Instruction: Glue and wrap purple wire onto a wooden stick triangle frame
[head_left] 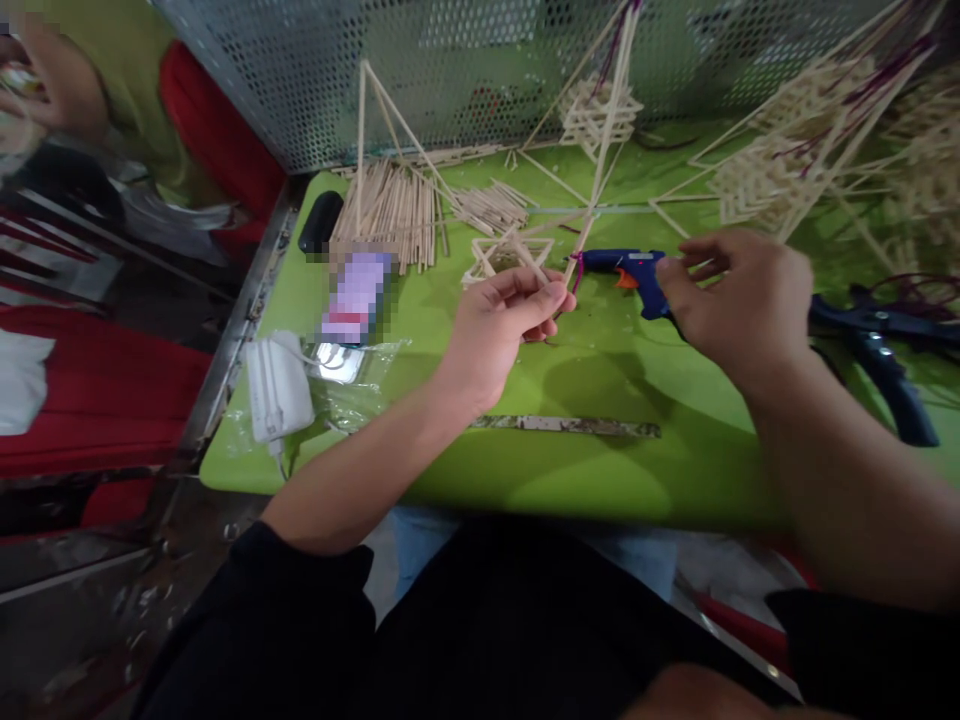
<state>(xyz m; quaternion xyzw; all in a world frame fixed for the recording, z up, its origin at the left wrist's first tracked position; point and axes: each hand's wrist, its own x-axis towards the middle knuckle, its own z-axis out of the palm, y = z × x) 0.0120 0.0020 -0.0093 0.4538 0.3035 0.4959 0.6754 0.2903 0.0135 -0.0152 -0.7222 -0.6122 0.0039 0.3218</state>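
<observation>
Across the green tabletop, my left hand pinches a wooden stick, probably for joining; my right hand hangs half-open by the glue gun; next calls for steady alignment

You can read no text, brand or number here. On your phone, the screen is covered by coloured blocks. The glue gun carries a small mark, too tiny for reading. The strip shows worn patches, and no number is legible.
</observation>
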